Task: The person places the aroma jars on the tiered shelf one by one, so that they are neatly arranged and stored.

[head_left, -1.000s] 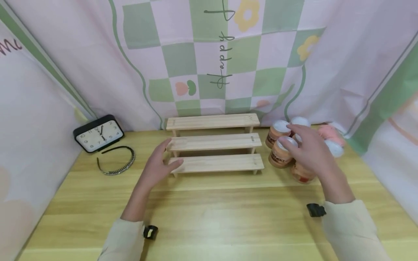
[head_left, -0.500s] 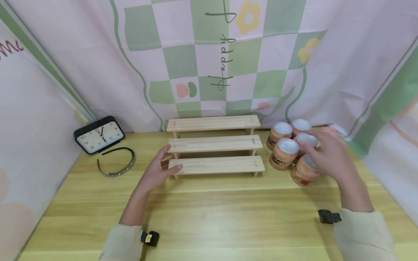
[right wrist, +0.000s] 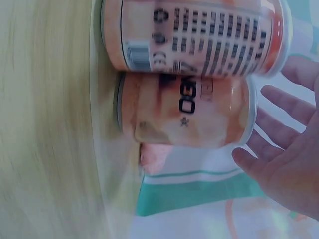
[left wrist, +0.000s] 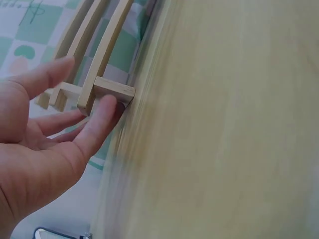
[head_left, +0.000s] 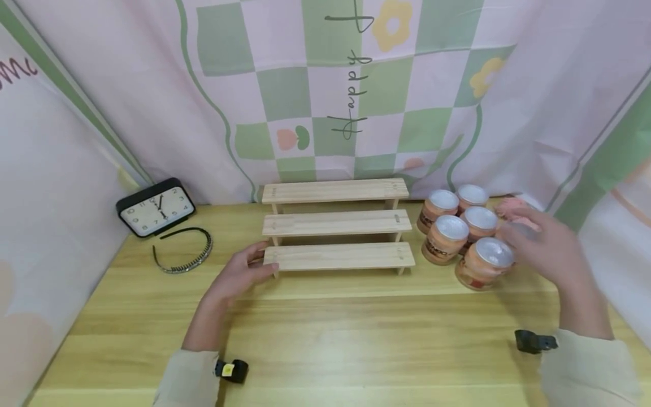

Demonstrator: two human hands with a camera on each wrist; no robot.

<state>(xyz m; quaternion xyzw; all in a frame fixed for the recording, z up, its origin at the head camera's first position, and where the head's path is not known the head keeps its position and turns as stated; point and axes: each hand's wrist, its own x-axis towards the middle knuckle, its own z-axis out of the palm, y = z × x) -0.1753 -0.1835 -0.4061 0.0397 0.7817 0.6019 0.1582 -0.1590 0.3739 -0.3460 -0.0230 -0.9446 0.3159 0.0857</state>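
A pale wooden three-step rack [head_left: 338, 256] stands against the backdrop. At its left end my left hand [head_left: 239, 277] straddles the lowest step. In the left wrist view a fingertip [left wrist: 105, 107] touches the short leg under a board. Several orange cans [head_left: 443, 240] with silvery tops stand to the right of the rack. My right hand [head_left: 551, 249], blurred, is at their right side and partly covers one can [head_left: 526, 230]. In the right wrist view its spread fingers [right wrist: 284, 104] are close to the top of a can [right wrist: 199, 112]; contact is unclear.
A black-framed clock [head_left: 156, 207] leans at the back left, with a dark headband [head_left: 205, 249] in front. Something pink and crumpled [head_left: 511, 208] lies behind the cans. A patterned curtain [head_left: 330, 90] borders the wooden tabletop [head_left: 351, 345] at the back and sides.
My right hand has moved right, from above the cans to their far right side, uncovering several tops. The left hand has lowered slightly onto the lowest step's end.
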